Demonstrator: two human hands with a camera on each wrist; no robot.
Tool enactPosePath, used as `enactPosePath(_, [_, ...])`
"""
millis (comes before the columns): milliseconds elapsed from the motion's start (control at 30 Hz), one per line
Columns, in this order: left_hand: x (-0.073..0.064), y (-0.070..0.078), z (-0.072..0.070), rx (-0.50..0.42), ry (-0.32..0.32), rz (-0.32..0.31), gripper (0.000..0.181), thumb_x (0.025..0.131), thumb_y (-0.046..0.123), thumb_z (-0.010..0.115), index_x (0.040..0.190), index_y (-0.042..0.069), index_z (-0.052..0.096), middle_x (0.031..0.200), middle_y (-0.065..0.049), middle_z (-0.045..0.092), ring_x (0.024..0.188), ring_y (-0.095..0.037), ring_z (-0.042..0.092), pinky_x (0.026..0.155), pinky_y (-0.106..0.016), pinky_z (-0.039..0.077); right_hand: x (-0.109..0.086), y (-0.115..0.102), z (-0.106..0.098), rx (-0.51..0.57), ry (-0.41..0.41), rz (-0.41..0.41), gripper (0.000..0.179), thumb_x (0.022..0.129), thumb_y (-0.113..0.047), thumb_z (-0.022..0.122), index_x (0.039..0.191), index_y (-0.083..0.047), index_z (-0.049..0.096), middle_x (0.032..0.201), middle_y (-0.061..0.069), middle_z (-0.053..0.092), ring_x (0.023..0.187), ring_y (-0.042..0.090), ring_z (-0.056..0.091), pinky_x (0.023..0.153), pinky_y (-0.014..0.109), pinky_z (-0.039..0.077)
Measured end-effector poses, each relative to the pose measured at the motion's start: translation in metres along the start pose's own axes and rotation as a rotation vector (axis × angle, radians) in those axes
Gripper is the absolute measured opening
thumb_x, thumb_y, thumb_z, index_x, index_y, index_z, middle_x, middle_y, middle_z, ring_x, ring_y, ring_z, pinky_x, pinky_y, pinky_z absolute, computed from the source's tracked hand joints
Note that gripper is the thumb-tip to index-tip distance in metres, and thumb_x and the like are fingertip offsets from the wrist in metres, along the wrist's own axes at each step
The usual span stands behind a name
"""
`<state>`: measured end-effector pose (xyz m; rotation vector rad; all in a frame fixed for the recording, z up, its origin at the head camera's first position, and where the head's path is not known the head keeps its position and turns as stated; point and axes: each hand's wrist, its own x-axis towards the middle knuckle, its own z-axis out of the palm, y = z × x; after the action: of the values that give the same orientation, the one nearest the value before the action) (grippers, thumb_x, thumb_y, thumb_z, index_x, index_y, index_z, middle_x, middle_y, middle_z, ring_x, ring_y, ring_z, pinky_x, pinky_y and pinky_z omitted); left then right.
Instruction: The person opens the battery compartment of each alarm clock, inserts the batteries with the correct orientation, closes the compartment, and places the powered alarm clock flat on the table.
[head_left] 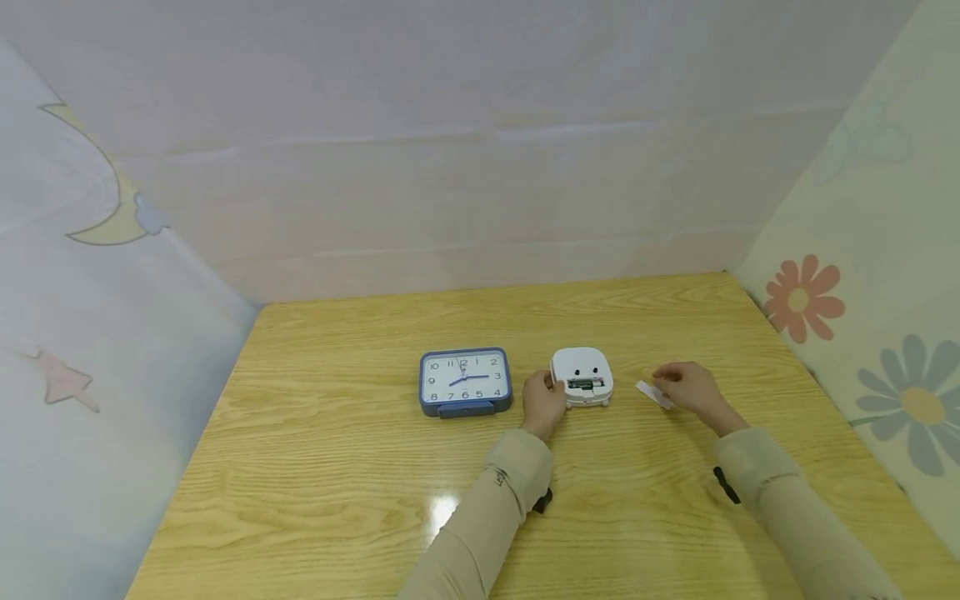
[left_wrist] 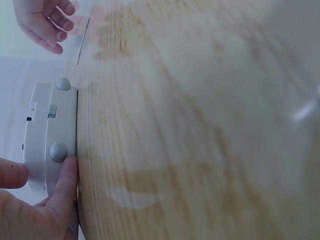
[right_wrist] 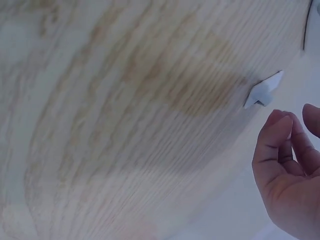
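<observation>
A small white clock [head_left: 581, 367] lies face down on the wooden table, its back showing two dark knobs and an uncovered battery slot [head_left: 586, 384] with a dark battery in it. My left hand [head_left: 543, 404] pinches its left edge; in the left wrist view the thumb [left_wrist: 12, 173] is on the back and a finger [left_wrist: 67, 182] lies by a round foot [left_wrist: 58, 151]. Just right of the clock is a small white battery cover [head_left: 654, 394], flat on the table. Beside it hovers my right hand [head_left: 692, 387], fingers loosely curled, apart from the cover [right_wrist: 265, 90] in the right wrist view.
A blue rectangular alarm clock [head_left: 465, 382] lies face up to the left of my left hand. The wooden table [head_left: 322, 467] ends at a pale curtain at the back, with printed cloth walls on both sides.
</observation>
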<state>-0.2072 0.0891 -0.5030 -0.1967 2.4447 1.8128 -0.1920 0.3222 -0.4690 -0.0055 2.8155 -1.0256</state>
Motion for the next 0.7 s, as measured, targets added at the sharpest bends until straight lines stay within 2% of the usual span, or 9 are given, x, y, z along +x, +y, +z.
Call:
enactPosePath(100, [0.000,0.000,0.000,0.001,-0.002,-0.008,0.027,0.088,0.007,0.055,0.111,-0.008,0.057,0.100,-0.016,0.060,0.097,-0.024,0.056,0.081,-0.034,0.048,0.001,0.004,0.001,-0.077,0.030,-0.044,0.026,0.088,-0.010,0.055,0.101,0.012,0.060,0.095,0.026,0.060,0.085,0.038,0.056,0.068,0.044,0.049])
enactPosePath(200, [0.000,0.000,0.000,0.003,-0.006,-0.015,0.027,0.089,0.008,0.054,0.111,-0.007,0.058,0.100,-0.015,0.060,0.097,-0.024,0.055,0.081,-0.034,0.047,0.003,0.007,0.002,-0.121,0.036,-0.069,0.020,0.084,-0.007,0.056,0.092,0.011,0.062,0.083,0.020,0.062,0.074,0.032,0.057,0.061,0.041,0.049])
enactPosePath(367, [0.001,-0.002,0.000,0.014,0.000,-0.004,0.027,0.089,0.008,0.055,0.111,-0.007,0.058,0.100,-0.015,0.060,0.096,-0.023,0.056,0.081,-0.032,0.048,0.005,0.007,0.003,-0.154,0.015,-0.046,0.018,0.080,-0.007,0.058,0.086,0.009,0.062,0.074,0.013,0.060,0.064,0.024,0.054,0.054,0.035,0.046])
enactPosePath(700, [0.002,-0.004,0.001,0.007,-0.004,-0.008,0.027,0.089,0.009,0.055,0.111,-0.006,0.057,0.100,-0.013,0.059,0.096,-0.023,0.054,0.080,-0.033,0.047,0.008,0.008,0.011,-0.280,0.026,-0.047,0.015,0.084,-0.005,0.054,0.078,0.007,0.062,0.061,0.005,0.056,0.052,0.017,0.049,0.046,0.031,0.041])
